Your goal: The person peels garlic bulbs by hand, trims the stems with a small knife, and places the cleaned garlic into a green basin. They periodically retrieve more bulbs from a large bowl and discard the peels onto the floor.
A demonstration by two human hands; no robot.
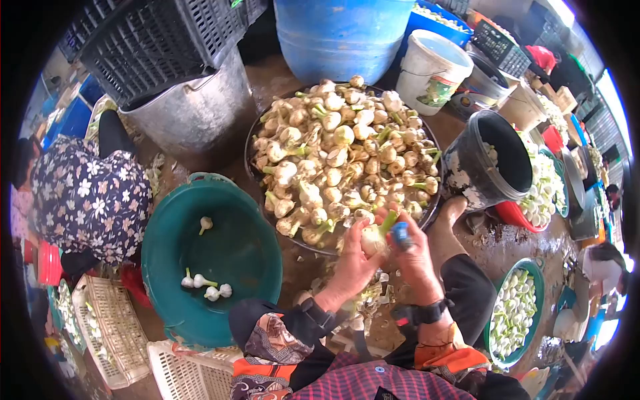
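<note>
My left hand [353, 267] is closed round a pale garlic bulb [373, 241] with a short green stem. My right hand [417, 261] is closed on a small blue-handled tool [401, 236] beside that stem; blur and my fingers hide its working end. Both hands are over the near rim of a wide dark basin [251, 175], heaped with unpeeled garlic bulbs [347, 160]. To the left, a green tub [220, 267] holds several cleaned white bulbs [212, 293]. Peelings [377, 293] lie on the ground below my hands.
Behind the heap stands a blue barrel [343, 40]. Black crates [153, 53] rest on a metal pot [200, 113]. A black bucket [507, 160] tilts at the right, near a green basin of garlic [513, 313]. Another person [93, 193] sits at the left by a crate [113, 333].
</note>
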